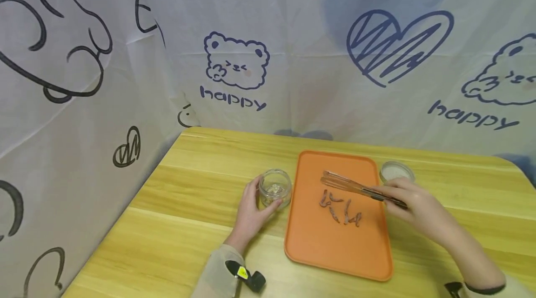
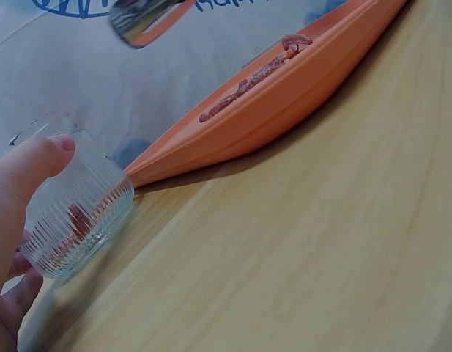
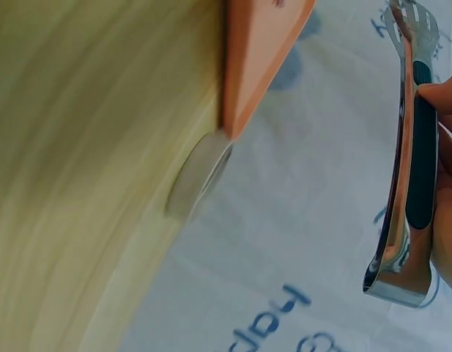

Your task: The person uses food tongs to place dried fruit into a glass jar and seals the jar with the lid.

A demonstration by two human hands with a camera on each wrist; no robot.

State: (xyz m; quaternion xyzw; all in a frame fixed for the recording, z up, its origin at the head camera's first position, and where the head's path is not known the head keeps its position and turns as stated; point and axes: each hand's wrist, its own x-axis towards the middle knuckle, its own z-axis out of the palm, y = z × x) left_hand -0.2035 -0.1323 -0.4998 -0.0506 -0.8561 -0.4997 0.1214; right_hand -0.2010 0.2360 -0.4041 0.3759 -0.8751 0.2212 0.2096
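Note:
My left hand (image 1: 250, 212) holds a small clear glass jar (image 1: 275, 189) on the table, thumb on one side and fingers round the other. Through the jar's ribbed wall in the left wrist view, a dark reddish patch (image 2: 79, 221) shows low down. My right hand (image 1: 414, 202) grips metal tongs (image 1: 368, 192) with a dark green handle pad (image 3: 422, 158). Their pronged ends point left above the orange tray (image 1: 331, 251) and hold nothing visible. Several thin reddish-brown meat strips (image 1: 346, 212) lie loosely grouped on the tray, just below the tongs in the head view.
A round shallow lid-like dish (image 1: 397, 172) stands on the wooden table (image 1: 176, 209) by the tray's far right side, partly behind my right hand. A white printed cloth (image 1: 301, 79) hangs along the table's back and left edges.

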